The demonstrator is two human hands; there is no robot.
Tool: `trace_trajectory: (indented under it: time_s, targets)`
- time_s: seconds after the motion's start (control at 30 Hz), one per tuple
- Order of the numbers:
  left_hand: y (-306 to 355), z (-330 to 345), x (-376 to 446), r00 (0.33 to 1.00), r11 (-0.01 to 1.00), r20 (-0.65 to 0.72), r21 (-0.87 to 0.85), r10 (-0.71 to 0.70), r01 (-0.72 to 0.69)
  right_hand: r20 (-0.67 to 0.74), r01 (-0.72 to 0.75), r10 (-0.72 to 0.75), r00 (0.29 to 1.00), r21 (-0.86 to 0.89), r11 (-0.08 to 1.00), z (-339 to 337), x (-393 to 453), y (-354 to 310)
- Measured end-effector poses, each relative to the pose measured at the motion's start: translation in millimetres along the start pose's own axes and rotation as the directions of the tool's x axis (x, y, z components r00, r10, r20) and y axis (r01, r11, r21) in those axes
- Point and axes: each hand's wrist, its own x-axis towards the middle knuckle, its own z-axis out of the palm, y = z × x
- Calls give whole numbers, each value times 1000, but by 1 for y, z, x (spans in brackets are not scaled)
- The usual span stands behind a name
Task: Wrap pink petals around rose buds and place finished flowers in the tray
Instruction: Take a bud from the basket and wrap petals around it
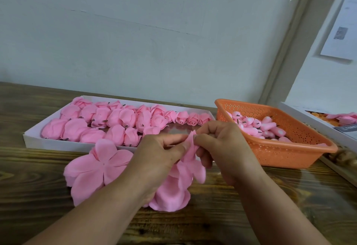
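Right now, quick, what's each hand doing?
Left hand: grip closed, pinching the pink petal piece.
Right hand: grip closed, pinching the same petal piece at its top.

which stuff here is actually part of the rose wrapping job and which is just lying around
Part of the job: left hand and right hand pinching a pink petal piece; flat petal stack; white tray of finished flowers; orange basket of buds.

Lying about: second white box, paper on the wall.
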Motion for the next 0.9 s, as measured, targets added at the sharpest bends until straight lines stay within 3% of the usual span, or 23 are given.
trace_trajectory:
  time_s: [0.23, 0.43, 0.63, 0.9]
  targets:
    - [1, -1, 2, 997, 996, 29, -55, -66, 68, 71, -58, 48, 996, 145, 988, -2, 0, 2]
    - [2, -6, 5, 988, 977, 77, -158, -133, 144, 235, -74, 30, 972, 180, 981, -14, 0, -4]
    - [5, -9, 6, 975, 966, 163, -188, -148, 178, 255, -24, -22, 967, 174, 985, -21, 2, -3]
    - [3, -10, 6, 974, 960, 172, -212, -148, 184, 279, -17, -33, 960, 174, 985, -22, 4, 1]
